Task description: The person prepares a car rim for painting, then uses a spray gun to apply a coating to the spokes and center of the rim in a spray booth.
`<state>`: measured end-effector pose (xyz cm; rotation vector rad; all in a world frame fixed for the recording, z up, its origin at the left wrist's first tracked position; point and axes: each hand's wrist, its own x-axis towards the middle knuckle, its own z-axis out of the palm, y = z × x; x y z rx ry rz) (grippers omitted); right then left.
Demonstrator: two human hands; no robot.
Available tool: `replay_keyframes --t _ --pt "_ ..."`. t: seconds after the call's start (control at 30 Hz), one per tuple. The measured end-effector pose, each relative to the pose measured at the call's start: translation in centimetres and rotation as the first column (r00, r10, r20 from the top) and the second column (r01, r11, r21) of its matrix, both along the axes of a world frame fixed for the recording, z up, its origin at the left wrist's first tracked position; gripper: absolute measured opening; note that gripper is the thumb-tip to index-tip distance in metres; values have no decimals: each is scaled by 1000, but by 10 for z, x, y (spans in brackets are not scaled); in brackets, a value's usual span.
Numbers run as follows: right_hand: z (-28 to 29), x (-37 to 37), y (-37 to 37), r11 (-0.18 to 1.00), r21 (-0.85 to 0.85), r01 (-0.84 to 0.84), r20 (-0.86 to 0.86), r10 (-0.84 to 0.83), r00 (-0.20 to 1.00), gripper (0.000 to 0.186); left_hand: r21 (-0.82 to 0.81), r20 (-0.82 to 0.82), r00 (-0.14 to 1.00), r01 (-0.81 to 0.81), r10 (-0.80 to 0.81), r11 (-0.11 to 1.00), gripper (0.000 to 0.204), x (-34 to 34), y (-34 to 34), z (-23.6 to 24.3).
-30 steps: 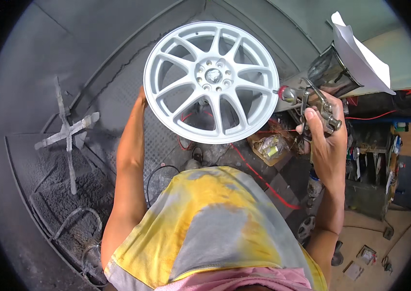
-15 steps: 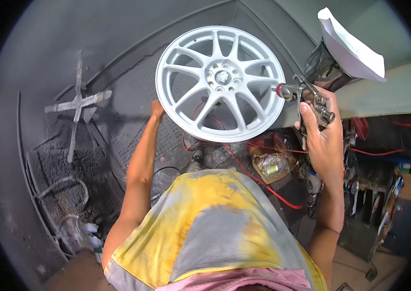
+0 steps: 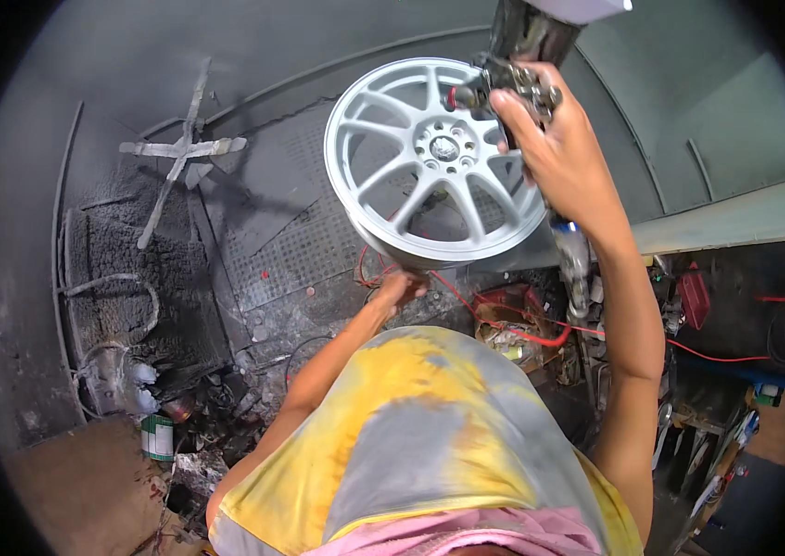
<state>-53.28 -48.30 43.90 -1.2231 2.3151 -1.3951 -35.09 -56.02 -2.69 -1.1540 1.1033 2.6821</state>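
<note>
A white multi-spoke car wheel (image 3: pixel 445 148) lies face up before me, tilted, its support hidden beneath it. Held over its far right side is a metal spray gun (image 3: pixel 530 85), with my right hand (image 3: pixel 561 139) closed around it. The gun's red-ringed nozzle (image 3: pixel 454 98) points left across the spokes. On top of the gun sits a dark, see-through cup (image 3: pixel 524 37) with a white paper piece (image 3: pixel 578 7) above, cut off by the picture's edge. My left hand (image 3: pixel 400 289) is just below the wheel's near rim; its fingers are blurred, and I cannot tell whether they touch it.
A taped cross-shaped stand (image 3: pixel 184 148) rises at the left. A red hose (image 3: pixel 708 354) runs across the right side. Beyond it are cluttered shelves (image 3: pixel 689 463). An open carton (image 3: pixel 508 324) sits below the wheel; a green-and-white can (image 3: pixel 158 436) stands lower left.
My right hand has carried the spray gun left and away from me, over the wheel. My left hand has moved from the rim's left side to its near edge. The view has shifted.
</note>
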Motion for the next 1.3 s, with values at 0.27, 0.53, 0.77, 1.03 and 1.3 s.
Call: replay_keyframes --t 0.27,0.53,0.77,1.03,1.3 --pt "5 -69 -19 971 -1 238 -281 -229 932 42 -283 166 986 45 3 958 30 10 -91 0" --pt "8 -88 73 868 154 472 -310 -411 857 37 -223 15 962 -261 271 939 20 0 -110 18" --pt "14 -23 134 822 250 511 -192 -475 859 37 -15 -8 999 37 -37 999 19 4 -3 14" --pt "10 63 162 811 316 493 45 -532 846 31 -190 167 693 721 -701 667 26 31 14 7" --pt "13 121 135 890 335 309 282 -408 869 28 -462 336 520 818 -785 344 30 64 31 -7"
